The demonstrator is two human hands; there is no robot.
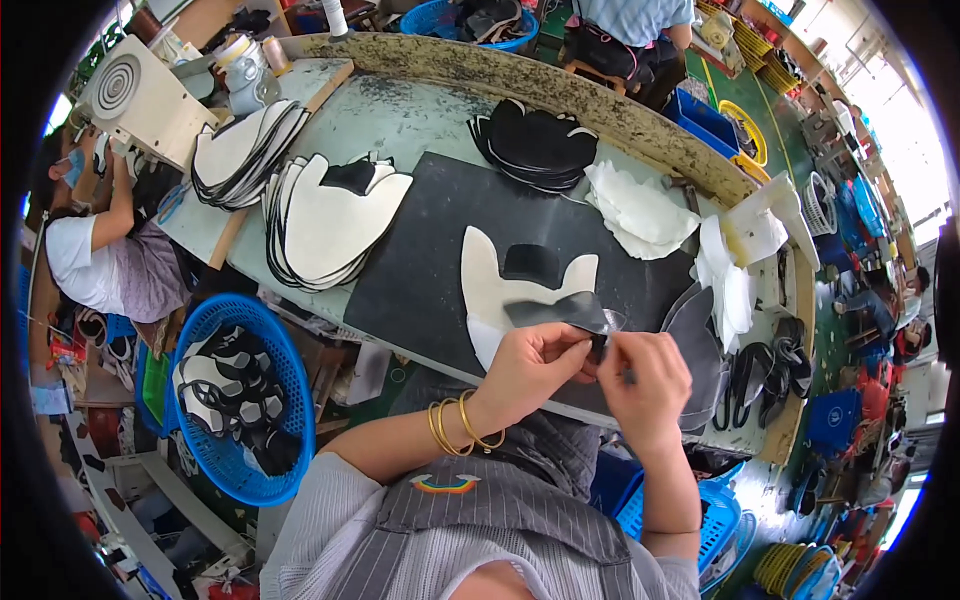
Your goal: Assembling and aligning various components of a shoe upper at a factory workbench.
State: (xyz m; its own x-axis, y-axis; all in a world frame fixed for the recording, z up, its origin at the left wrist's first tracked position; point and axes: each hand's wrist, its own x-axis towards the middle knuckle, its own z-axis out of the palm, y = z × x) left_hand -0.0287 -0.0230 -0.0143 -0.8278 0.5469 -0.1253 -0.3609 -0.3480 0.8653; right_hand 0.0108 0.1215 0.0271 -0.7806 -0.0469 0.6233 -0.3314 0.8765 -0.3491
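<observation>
My left hand (535, 368), with gold bangles on its wrist, pinches a small black leather-like piece (562, 311) with a shiny right end. At that end the closed fingers of my right hand (645, 385) grip the same piece; the exact grip is partly hidden by the fingers. Under the hands a cream shoe-upper cutout (484, 262) lies on a dark work mat (425, 225). A black patch (531, 263) sits in the notch between its two lobes. Dark curved cutouts (697, 330) lie right of my right hand.
Stacks of cream cutouts (325, 235) stand on the left, black cutouts (535, 150) at the back, white sheets (640, 215) at the right. A raised worn rim (480, 75) edges the far side of the table. A blue basket (305, 400) of pieces stands lower left. Another person (95, 235) sits left.
</observation>
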